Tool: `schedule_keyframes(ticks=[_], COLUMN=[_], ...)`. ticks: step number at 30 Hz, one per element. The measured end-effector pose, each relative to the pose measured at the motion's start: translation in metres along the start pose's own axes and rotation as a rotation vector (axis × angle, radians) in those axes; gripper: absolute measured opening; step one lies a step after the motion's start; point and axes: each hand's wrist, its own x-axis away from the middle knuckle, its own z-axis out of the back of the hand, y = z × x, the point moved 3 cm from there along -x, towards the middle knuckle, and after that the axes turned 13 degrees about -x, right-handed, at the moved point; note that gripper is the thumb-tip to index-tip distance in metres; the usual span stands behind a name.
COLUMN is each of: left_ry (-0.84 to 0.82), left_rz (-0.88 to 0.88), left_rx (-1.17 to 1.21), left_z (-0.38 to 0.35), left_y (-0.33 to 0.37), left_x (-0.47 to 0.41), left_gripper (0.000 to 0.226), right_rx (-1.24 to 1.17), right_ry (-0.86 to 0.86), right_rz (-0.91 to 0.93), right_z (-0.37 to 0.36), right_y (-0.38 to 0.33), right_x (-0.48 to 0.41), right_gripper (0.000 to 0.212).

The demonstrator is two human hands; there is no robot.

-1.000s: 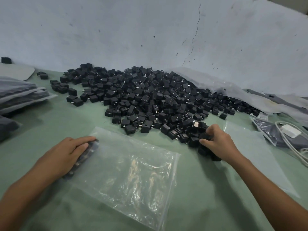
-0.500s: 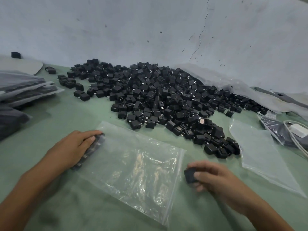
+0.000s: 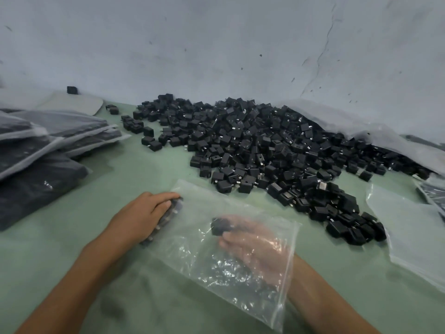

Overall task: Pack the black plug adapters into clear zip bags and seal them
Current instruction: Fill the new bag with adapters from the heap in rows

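Note:
A clear zip bag [image 3: 192, 259] lies flat on the green table in front of me. My right hand [image 3: 255, 247] is inside the bag through its right opening, holding a black plug adapter [image 3: 220, 226], seen blurred through the plastic. My left hand [image 3: 144, 215] rests on the bag's left end, fingers curved over a row of black adapters [image 3: 168, 213] lined up inside it. A large heap of loose black adapters [image 3: 260, 145] spreads across the table beyond the bag, its near tail [image 3: 346, 220] reaching to the right of the bag.
Filled bags of dark goods [image 3: 43, 150] are stacked at the left. Another empty clear bag [image 3: 409, 235] lies at the right. Crumpled plastic sheeting [image 3: 361, 126] runs along the grey wall behind the heap. Bare green table [image 3: 120, 174] lies between stack and heap.
My right hand took an adapter from the heap, carried it toward me and pushed it into the bag through the right opening. My left hand stayed on the bag's left end.

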Motion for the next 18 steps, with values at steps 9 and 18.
schedule_keyframes(ticks=[9,18], left_ry=[-0.019,-0.021], left_rz=[0.03,0.069], left_rx=[-0.012,-0.052], left_z=[0.0,0.0], left_y=[0.0,-0.001], left_x=[0.002,0.003], left_gripper=[0.031,0.032], right_rx=[0.2,0.387], right_ry=[0.172,0.399], right_rz=[0.121,0.215], right_z=[-0.042,-0.04], right_y=[-0.007,0.012], right_x=[-0.061,-0.082], right_gripper=[0.027,0.023])
